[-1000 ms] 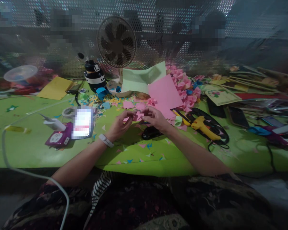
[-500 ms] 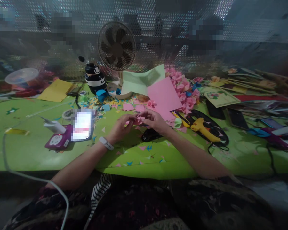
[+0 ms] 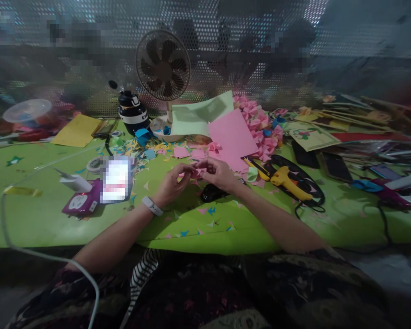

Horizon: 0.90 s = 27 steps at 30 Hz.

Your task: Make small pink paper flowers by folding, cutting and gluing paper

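Close together over the middle of the green table, my left hand (image 3: 174, 183) and my right hand (image 3: 218, 172) both pinch a small folded piece of pink paper (image 3: 199, 173). Its exact shape is partly hidden by my fingers. Just below my right hand lies a black object (image 3: 210, 193), perhaps scissors handles or a stapler. Behind the hands is a large pink paper sheet (image 3: 232, 137), leaning beside a heap of pink paper flowers (image 3: 256, 119). A pale green sheet (image 3: 200, 116) stands behind it.
A yellow glue gun (image 3: 289, 183) with a black cord lies to the right, near a yellow cutter (image 3: 258, 169). Phones (image 3: 334, 167) rest farther right. To the left are a lit phone (image 3: 116, 179) and a purple power socket (image 3: 80, 203). A fan (image 3: 163, 66) and a black bottle (image 3: 133, 114) stand behind.
My fingers have shifted slightly around the pink paper, the right ones curling a little more. The whole view has moved a little; both hands keep their hold.
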Motion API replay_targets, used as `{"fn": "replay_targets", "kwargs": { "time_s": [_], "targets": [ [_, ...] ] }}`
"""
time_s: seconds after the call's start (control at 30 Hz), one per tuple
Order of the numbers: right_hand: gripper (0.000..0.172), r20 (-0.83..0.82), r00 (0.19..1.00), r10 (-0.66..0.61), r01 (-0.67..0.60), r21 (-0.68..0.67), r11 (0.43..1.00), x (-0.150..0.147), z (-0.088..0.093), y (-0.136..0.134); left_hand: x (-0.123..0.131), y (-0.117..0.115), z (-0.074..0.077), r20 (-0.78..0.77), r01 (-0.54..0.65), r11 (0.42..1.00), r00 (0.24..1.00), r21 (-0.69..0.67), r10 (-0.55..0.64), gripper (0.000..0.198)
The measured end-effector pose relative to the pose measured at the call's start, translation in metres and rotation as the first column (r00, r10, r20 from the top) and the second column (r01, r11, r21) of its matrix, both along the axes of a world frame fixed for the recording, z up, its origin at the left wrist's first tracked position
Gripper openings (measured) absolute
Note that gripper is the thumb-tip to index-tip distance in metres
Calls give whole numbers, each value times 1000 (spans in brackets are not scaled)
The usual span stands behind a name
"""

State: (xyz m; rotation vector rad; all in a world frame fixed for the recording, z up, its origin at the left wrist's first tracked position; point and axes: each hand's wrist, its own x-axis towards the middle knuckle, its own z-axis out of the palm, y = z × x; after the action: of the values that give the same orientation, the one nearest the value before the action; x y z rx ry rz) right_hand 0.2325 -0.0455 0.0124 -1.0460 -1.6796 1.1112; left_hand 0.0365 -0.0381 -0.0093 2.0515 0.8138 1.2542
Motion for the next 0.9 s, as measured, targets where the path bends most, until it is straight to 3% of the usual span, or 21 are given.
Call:
{"fn": "replay_targets", "kwargs": {
  "time_s": [0.13, 0.23, 0.37, 0.47, 0.53, 0.73, 0.9],
  "targets": [
    [19, 20, 998, -63, 62, 44, 997, 0, -1, 2, 0, -3, 4, 69, 21, 999, 997, -36, -18, 21],
    [17, -3, 997, -73, 73, 47, 996, 1, -3, 4, -2, -5, 9, 201, 116, 972, 977, -202, -75, 37],
    [15, -14, 999, -42, 43, 57, 997, 3, -4, 5, -6, -1, 11, 390, 206, 848, 921, -487, 0, 34],
    [16, -24, 999, -22, 24, 73, 997, 4, -6, 5, -7, 3, 7, 371, 210, 755, 927, -621, 48, 33],
    [16, -20, 1000, -16, 18, 87, 996, 4, -8, 5, -6, 5, 5, 350, 222, 734, 936, -642, 24, 35],
    [18, 131, 989, -75, 46, 215, 976, 2, -3, 0, -5, 5, 5, 301, 223, 785, 952, -578, -49, 41],
    [16, 198, 969, -149, 76, 336, 939, 0, 4, -6, -5, 4, 6, 225, 167, 871, 972, -461, -67, 39]
  ]
}}
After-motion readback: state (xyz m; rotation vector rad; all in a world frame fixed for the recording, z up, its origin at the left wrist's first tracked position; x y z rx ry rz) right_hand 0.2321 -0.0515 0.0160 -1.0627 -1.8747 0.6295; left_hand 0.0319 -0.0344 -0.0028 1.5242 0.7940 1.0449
